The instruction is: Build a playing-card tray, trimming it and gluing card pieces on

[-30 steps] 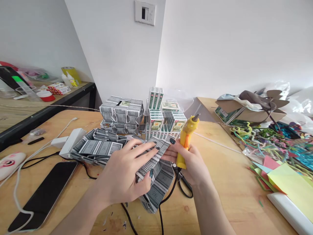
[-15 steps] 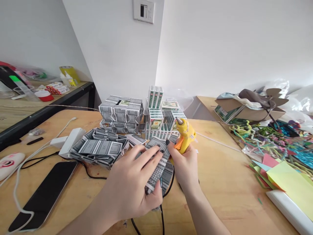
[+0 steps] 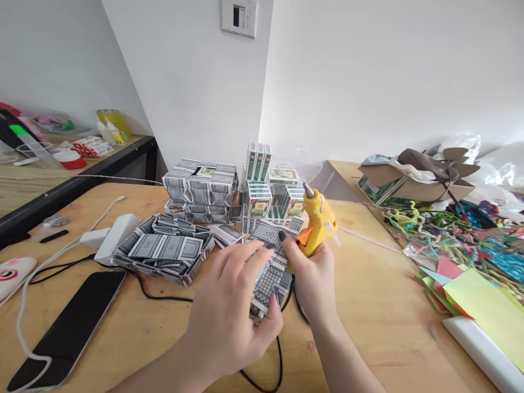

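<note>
My left hand (image 3: 235, 305) is curled round the near end of a piece made of grey patterned playing cards (image 3: 270, 281), thumb on its near side and fingers over the top. My right hand (image 3: 313, 278) grips a yellow hot glue gun (image 3: 317, 221) with an orange trigger, its metal nozzle pointing up and away. The right thumb also presses on the card piece's far right part. The piece's underside and the right fingers are hidden. Just beyond stand upright card boxes (image 3: 258, 199) with green and white sides.
A tray built of cards (image 3: 164, 248) holds more cards, with a card-covered block (image 3: 200, 188) behind it. On the left lie a phone (image 3: 67, 327), a white power strip (image 3: 118, 237) and cables. Pipe cleaners (image 3: 442, 229), coloured paper (image 3: 483, 300) and a cardboard box (image 3: 413, 183) are at right.
The card piece has turned and its patterned near face shows more. My left fingers have drawn back a little from its top. The glue gun has shifted slightly right and up.
</note>
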### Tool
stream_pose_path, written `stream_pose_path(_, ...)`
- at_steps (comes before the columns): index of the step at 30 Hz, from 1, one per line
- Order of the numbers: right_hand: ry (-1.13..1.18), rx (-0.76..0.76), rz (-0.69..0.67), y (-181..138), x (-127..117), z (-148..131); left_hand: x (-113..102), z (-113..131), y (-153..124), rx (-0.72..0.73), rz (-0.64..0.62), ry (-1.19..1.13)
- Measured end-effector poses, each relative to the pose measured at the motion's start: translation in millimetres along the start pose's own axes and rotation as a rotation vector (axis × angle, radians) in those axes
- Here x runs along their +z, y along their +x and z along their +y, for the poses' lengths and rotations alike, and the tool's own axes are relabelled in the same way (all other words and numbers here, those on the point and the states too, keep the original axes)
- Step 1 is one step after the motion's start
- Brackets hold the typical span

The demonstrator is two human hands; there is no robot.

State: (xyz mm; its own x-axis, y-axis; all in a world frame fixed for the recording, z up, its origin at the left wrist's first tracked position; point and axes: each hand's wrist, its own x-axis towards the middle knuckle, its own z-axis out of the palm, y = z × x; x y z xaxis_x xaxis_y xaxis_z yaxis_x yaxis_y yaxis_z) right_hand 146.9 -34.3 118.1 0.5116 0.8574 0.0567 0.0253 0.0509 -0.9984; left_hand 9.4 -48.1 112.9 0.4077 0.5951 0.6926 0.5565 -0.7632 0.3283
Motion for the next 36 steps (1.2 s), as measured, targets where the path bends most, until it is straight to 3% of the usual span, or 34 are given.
stream_pose_path(13, 0.166, -0.075, -0.024, -2.2, -2.7, 4.3, 18.8, 7.6, -2.1, -0.009, 0.062, 0.004)
stream_pose_path(20, 0.2, -0.019, -0.061, 4.2, -4.3, 8.9, 18.5, 4.0, -2.7, -0.041, 0.08, -0.049)
stream_pose_path(24, 0.231, 0.06, -0.174, 17.1, -12.0, 7.4, 13.5, -6.3, 2.6, -0.131, 0.113, -0.176)
stream_pose_path(27, 0.147, 0.063, -0.245, 31.3, -27.2, 1.2, 7.1, -19.8, 8.3, -0.298, 0.119, -0.266)
stream_pose_path(31, -0.1, 0.079, -0.179, 53.7, -64.3, -0.4, -4.7, -39.9, 14.9, -0.512, 0.101, -0.375)
stream_pose_path(36, -0.583, 0.356, -0.12, 77.7, -118.9, 25.9, -8.7, -62.0, 20.0, -0.594, -0.04, -0.506)
